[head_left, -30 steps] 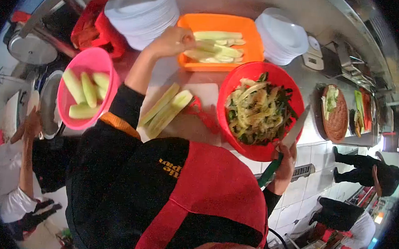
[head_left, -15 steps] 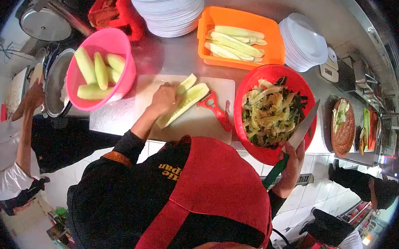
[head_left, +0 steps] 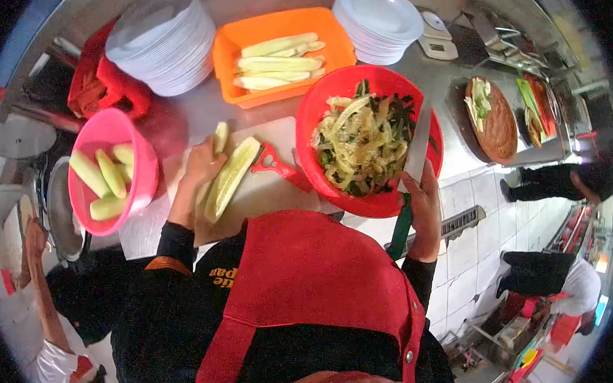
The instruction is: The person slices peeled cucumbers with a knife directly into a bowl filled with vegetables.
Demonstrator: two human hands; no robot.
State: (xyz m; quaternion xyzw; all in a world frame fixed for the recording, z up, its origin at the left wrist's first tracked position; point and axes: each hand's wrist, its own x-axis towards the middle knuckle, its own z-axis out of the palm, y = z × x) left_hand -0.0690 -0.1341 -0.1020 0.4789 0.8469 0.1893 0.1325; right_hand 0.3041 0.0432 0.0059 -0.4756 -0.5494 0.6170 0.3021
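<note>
On the cutting board [head_left: 287, 140] my left hand [head_left: 201, 165] is closed around one cucumber half [head_left: 221, 137], whose pale tip sticks out past the fingers. Just to its right lies another cucumber half [head_left: 232, 180], its seeded cut face up. A red peeler [head_left: 280, 166] rests on the board beyond that. My right hand [head_left: 426, 216] grips a knife [head_left: 417, 145] by its green handle, with the blade pointing away from me over the right side of a red bowl [head_left: 309, 174]. Peelings and dark green scraps [head_left: 362, 142] fill this bowl.
A pink bowl [head_left: 142, 174] with peeled cucumbers stands left. At the back are an orange tub [head_left: 227, 60] of cucumber halves and two stacks of plates [head_left: 162, 42] [head_left: 378, 24]. A brown oval board [head_left: 500, 129] lies right. A co-worker's hand [head_left: 35, 238] shows far left.
The view has swung to the right, so the counter things appear further left. My left hand has lifted off the seeded half and now holds the other one. My right hand still holds the knife.
</note>
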